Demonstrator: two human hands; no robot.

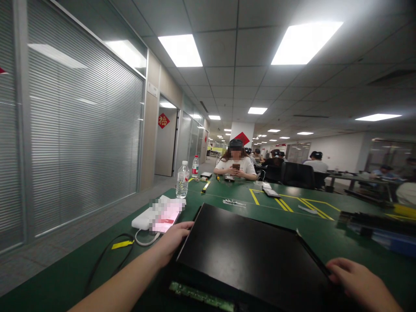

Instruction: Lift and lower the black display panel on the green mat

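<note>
A black LCD screen panel (250, 247) lies in front of me over the green table, its glossy face up and somewhat tilted. Along its near edge shows a narrow green circuit board (201, 297). My left hand (175, 240) grips the panel's left edge, fingertips partly hidden at the rim. On the opposite side, my right hand (352, 277) is closed on the right edge, thumb and fingers pinched together there. Just left of the panel are a lit phone (167, 221) and a white power bank (140, 220) with a white cable.
A clear water bottle (182, 182) stands behind the phone, with a red-capped bottle (195, 166) beyond. A black strap with a yellow tag (122, 245) lies left. Across the green table (214, 188) sits a person (236, 167) holding a phone. Dark stacked parts (367, 227) lie at right.
</note>
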